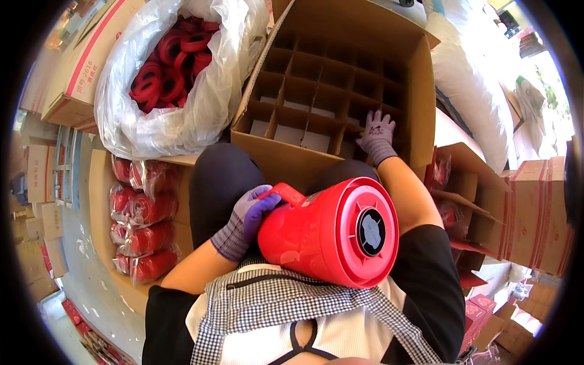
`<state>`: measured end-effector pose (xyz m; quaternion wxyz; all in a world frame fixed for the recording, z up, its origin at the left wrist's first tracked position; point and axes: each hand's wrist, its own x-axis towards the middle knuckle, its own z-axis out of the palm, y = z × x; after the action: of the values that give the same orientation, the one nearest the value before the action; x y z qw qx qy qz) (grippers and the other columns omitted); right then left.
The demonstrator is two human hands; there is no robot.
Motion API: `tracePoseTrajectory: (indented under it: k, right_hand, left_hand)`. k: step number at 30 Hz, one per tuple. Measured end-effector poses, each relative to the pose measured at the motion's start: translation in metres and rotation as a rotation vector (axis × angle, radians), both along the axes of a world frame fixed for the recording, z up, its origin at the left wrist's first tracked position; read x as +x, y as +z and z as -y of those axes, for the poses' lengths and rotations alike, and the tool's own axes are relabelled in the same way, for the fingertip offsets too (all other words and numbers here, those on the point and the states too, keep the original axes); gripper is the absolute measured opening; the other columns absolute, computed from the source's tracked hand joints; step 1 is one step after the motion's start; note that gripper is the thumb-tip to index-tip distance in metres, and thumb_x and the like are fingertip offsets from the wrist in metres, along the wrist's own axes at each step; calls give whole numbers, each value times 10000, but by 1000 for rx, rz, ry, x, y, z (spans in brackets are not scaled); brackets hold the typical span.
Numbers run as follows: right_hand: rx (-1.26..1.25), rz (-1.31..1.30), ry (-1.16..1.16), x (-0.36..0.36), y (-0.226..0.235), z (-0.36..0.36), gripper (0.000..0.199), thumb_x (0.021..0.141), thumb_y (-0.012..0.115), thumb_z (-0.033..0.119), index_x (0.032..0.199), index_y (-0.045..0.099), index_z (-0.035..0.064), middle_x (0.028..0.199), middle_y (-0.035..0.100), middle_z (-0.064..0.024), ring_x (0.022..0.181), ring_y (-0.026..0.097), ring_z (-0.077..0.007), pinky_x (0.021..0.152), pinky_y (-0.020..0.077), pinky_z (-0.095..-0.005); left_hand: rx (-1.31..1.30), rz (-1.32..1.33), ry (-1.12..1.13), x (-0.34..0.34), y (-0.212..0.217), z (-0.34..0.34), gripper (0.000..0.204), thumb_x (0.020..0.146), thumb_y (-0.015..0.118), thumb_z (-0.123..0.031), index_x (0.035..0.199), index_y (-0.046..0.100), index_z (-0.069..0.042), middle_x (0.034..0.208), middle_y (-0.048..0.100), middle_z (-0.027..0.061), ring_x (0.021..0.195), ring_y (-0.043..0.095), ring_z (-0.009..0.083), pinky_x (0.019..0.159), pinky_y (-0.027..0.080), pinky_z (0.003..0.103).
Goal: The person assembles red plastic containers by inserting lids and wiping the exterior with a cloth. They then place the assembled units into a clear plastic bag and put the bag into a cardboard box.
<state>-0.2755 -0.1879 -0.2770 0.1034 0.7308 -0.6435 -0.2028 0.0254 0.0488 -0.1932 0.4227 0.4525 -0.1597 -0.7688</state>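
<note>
Head view: the left hand (pixel 248 219), in a purple-grey glove, is clenched on the handle of a red plastic jug (pixel 328 231) that lies on its side across the person's lap, its round base with a dark centre disc turned toward the camera. The right hand (pixel 377 135), gloved the same, reaches into the near right corner of an open cardboard box (pixel 420 91) fitted with a cardboard divider grid (pixel 310 100); its fingers rest on a divider wall, loosely spread, gripping nothing that shows. A clear bag of red rings (pixel 176 61) sits to the box's left, with wrapped red parts (pixel 143 231) below it.
</note>
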Motion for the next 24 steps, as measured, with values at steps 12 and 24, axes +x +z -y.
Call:
tracePoseTrajectory:
  k: [12, 24]
  right_hand:
    - [254, 1258, -337, -76, 94, -38, 363, 1003, 620, 402, 1051, 695, 51, 913, 703, -88, 895, 681, -216, 806, 540, -393]
    - [-10, 766, 1321, -11, 340, -275, 275, 639, 763, 152, 869, 623, 97, 934, 651, -139, 839, 684, -330, 773, 620, -458]
  left_hand:
    - [-159, 3, -270, 3, 0, 26, 217, 936, 595, -163, 1013, 693, 15, 894, 676, 30, 765, 574, 81, 729, 477, 224]
    - [-2, -428, -915, -69, 7, 38, 188, 913, 613, -114, 1028, 648, 31, 957, 720, 95, 844, 662, 127, 805, 544, 272]
